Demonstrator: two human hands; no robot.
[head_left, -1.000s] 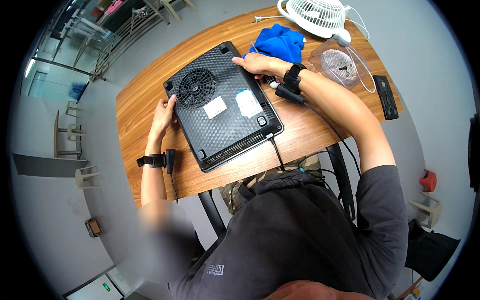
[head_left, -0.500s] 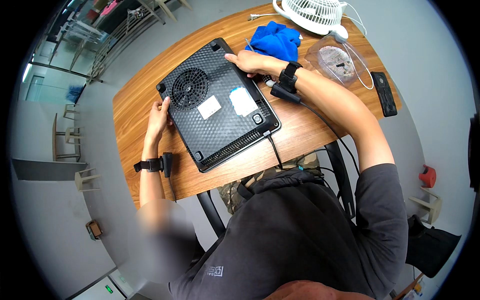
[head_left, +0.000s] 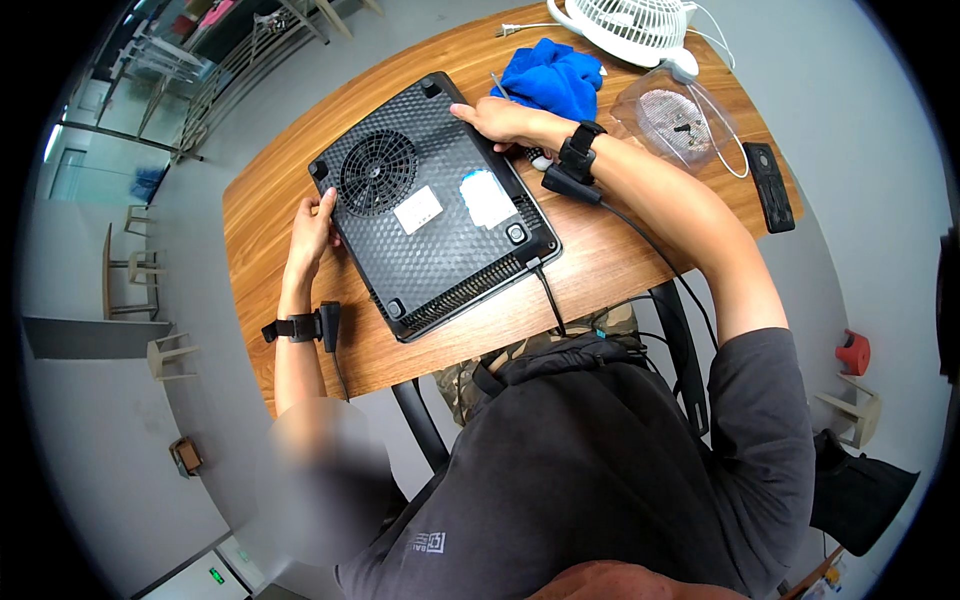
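Note:
A black flat device (head_left: 430, 250) like a laptop lies underside up, showing a round vent grille, rubber feet and two labels, with a cable (head_left: 550, 300) at its near edge. My left hand (head_left: 315, 222) grips its left edge, thumb along the side and fingers partly hidden. My right hand (head_left: 495, 122) grips the upper right edge, thumb on top. A small white-and-black item (head_left: 538, 159) lies beside the right hand, partly covered. Just beyond are a crumpled blue cloth (head_left: 555, 75) and a thin grey rod (head_left: 500, 87), partly hidden.
On the wooden table (head_left: 280, 160) are a white fan (head_left: 625, 25) with cord and plug, a clear cover or bag (head_left: 660, 110) and a long black item (head_left: 768, 185). Around it are pale stools (head_left: 165, 355), a red object (head_left: 853, 353) and a metal rack (head_left: 180, 70).
Both hands and the black device have shifted slightly up and to the left in the picture, along with most of the table. The grip on both edges looks the same.

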